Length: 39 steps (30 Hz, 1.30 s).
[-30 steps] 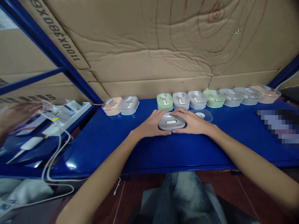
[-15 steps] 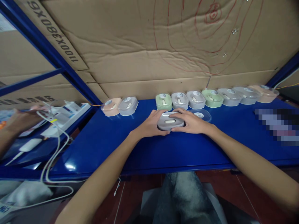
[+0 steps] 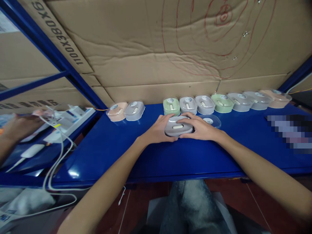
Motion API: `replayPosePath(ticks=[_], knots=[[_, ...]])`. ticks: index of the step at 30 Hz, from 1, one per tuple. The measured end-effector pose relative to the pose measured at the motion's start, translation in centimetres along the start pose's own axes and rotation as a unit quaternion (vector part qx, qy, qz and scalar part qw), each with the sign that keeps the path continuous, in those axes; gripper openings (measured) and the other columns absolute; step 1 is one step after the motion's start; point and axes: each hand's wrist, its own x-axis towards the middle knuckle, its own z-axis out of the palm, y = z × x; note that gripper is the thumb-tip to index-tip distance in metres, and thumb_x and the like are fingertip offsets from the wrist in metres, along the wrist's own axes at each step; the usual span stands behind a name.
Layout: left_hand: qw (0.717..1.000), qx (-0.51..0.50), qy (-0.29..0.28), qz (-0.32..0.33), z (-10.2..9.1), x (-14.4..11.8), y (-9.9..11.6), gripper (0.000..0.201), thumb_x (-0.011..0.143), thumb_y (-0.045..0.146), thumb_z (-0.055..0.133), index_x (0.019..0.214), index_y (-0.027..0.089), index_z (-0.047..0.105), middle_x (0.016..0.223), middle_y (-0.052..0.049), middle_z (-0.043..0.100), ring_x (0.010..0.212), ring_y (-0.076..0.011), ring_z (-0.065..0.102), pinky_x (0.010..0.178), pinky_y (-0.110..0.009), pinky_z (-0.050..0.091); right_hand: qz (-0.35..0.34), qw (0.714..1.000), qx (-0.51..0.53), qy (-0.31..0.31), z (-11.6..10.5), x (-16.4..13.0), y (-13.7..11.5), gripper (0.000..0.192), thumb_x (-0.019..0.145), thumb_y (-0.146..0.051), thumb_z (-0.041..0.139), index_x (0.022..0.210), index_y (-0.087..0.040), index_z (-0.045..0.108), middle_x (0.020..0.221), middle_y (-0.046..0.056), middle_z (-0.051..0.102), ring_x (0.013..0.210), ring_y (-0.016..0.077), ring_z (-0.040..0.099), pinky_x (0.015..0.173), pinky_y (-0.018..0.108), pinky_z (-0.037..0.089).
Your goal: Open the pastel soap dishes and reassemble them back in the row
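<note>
A small grey rounded plastic box with a white piece in a slot on its top is held between my two hands above the blue table. My left hand wraps its left end, thumb at the near side. Around the right end curl the fingers and thumb of my right hand. Behind my right hand lies a clear plastic lid with a round label, partly covered by the hand. A green box with a clear lid stands just behind the held box.
Along the cardboard wall stand more lidded boxes: a peach box and a grey box at left, several others at right. A blurred-out item lies right. Another person's hand is by a power strip and white cables at left.
My view has shifted slightly. Both hands keep the grey box in nearly the same place.
</note>
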Motion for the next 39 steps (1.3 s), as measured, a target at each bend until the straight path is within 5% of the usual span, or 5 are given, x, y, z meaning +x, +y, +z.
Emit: replayPosePath(ticks=[28,39], knots=[[0.999,0.013,0.024,-0.028,-0.2,-0.1,0.1,0.123,0.071,0.058,0.095,0.170,0.028,0.030,0.157,-0.016,0.051,0.146,-0.0431,0.047,0.121,-0.060,0.040,0.008,0.998,0.015,0.063,-0.1,0.2,-0.6,0.047,0.094,-0.060,0.078,0.127,-0.026,0.075,0.142,0.015,0.060,0.131,0.0352,0.067,0.114,0.058,0.054],[0.998,0.003,0.060,-0.014,-0.1,0.4,-1.4,0.122,0.069,0.061,0.097,0.168,0.031,0.032,0.162,-0.013,0.052,0.145,-0.0436,0.050,0.120,-0.061,0.041,0.020,0.990,0.006,0.141,-0.5,0.0,0.2,0.039,0.097,-0.058,0.075,0.123,-0.028,0.076,0.132,0.012,0.067,0.131,0.0355,0.066,0.113,0.056,0.052]])
